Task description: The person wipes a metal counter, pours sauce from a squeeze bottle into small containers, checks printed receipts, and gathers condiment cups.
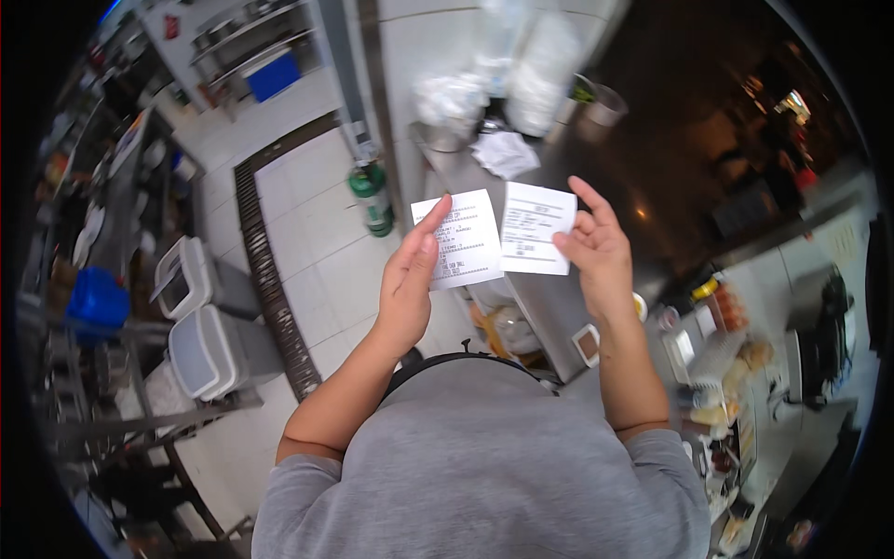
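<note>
My left hand (412,272) grips a printed paper slip (475,234) by its left edge, thumb on the front. A second, smaller slip (531,227) is pinched at its right side between the thumb and fingers of my right hand (597,244), the index finger raised. Both white slips bear printed lines and face me side by side, their inner edges very close or just touching. They are held in the air in front of my waist, near a stainless steel counter (552,314).
Crumpled white paper (506,154) and plastic-wrapped bundles (541,77) sit on the counter. A green gas cylinder (370,199) stands on the tiled floor by a post. Lidded grey bins (209,349) are left of a floor drain grating (276,279). Eggs (730,307) are at right.
</note>
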`<state>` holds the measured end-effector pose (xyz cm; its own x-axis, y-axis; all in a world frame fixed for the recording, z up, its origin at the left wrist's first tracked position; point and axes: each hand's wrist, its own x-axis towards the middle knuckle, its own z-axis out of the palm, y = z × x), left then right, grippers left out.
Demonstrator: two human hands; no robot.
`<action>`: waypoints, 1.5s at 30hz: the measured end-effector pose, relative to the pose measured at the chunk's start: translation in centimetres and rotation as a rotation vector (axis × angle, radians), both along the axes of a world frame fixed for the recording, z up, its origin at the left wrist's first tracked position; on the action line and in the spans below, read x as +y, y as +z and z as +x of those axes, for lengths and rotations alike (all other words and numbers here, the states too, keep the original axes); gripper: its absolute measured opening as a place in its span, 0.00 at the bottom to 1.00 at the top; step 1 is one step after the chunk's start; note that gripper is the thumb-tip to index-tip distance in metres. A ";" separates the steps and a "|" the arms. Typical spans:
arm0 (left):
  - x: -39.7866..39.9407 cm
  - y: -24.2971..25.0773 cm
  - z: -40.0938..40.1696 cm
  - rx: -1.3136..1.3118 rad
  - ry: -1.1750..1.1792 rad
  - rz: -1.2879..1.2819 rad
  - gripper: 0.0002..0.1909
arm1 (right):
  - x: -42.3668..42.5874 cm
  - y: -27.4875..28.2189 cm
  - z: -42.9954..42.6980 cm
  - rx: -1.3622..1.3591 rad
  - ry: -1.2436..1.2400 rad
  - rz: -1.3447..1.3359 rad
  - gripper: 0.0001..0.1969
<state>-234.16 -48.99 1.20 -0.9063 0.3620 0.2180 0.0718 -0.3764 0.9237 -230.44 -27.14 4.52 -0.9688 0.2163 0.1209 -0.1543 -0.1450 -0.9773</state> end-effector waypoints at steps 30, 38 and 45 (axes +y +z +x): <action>-47.6 -8.0 -37.9 -0.412 1.208 -0.286 0.12 | -57.1 -9.4 -58.9 -0.154 1.322 0.204 0.19; -64.4 -9.1 -41.1 -0.394 1.545 0.351 0.17 | -81.7 -10.9 -61.0 -0.092 1.804 0.070 0.11; -81.4 -4.7 -47.2 -0.244 1.702 0.058 0.14 | -100.2 -3.9 -75.5 -0.046 1.656 0.154 0.12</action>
<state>-281.40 -130.38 -3.46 -0.2442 -0.9697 0.0043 0.2658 -0.0627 0.9620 -305.92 -127.31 0.60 -0.1254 -0.9921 0.0091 0.0850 -0.0198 -0.9962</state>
